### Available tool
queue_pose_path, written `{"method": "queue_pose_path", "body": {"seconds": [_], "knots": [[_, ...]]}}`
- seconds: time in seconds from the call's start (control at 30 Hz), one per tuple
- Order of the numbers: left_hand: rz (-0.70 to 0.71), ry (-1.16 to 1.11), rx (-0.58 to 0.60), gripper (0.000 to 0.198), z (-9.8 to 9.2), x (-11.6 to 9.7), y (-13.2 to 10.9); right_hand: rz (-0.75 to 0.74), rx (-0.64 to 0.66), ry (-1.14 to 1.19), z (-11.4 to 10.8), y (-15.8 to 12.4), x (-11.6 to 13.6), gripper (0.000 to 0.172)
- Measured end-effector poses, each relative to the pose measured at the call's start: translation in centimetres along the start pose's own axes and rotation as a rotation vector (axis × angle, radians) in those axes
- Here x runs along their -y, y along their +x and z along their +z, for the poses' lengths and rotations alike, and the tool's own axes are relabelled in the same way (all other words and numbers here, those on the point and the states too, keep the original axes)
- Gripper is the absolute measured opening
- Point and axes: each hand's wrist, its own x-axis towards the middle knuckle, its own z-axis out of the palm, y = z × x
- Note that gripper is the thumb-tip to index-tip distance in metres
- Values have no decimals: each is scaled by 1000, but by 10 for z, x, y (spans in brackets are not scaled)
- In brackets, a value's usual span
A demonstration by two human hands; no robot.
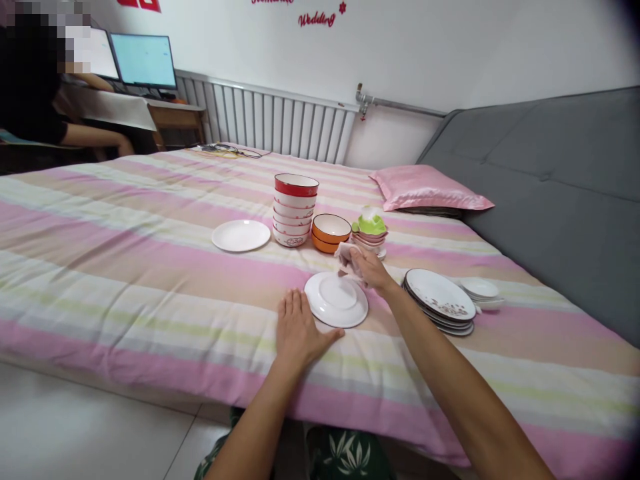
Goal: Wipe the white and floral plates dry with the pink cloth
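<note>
A white plate (336, 299) lies upside down on the striped bedspread (150, 267) in front of me. My left hand (299, 328) rests flat on the bedspread, fingers stretched out, its thumb touching the plate's near left rim. My right hand (367, 267) is closed round a crumpled whitish cloth (346, 257) at the plate's far right edge. Just beyond it stand a stack of small pink dishes with a green one on top (371, 230), two stacked orange bowls (331, 233) and a tall stack of red-and-white bowls (295, 209).
A single white plate (241, 235) lies to the left. A stack of patterned plates (440, 301) and small white dishes (481, 291) sit to the right. A pink pillow (429, 187) and grey headboard (550, 173) are beyond. Another person (35, 100) sits at a desk with monitors (143, 61).
</note>
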Motion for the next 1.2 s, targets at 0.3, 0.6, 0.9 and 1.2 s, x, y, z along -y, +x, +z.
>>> {"method": "queue_pose_path", "body": {"seconds": [0.3,0.6,0.9,1.2], "knots": [[111,-99,-116,103,7,-10,8,-95,38,-118,32,-7,-40,34],[184,22,-59,98,16,-18,10,-71,30,-256,37,-12,-41,33],[111,3,-124,91,22,-22,33,121,66,-435,26,-12,-30,35],[100,51,-90,93,24,-26,34,357,278,-621,-3,-23,3,37]]}}
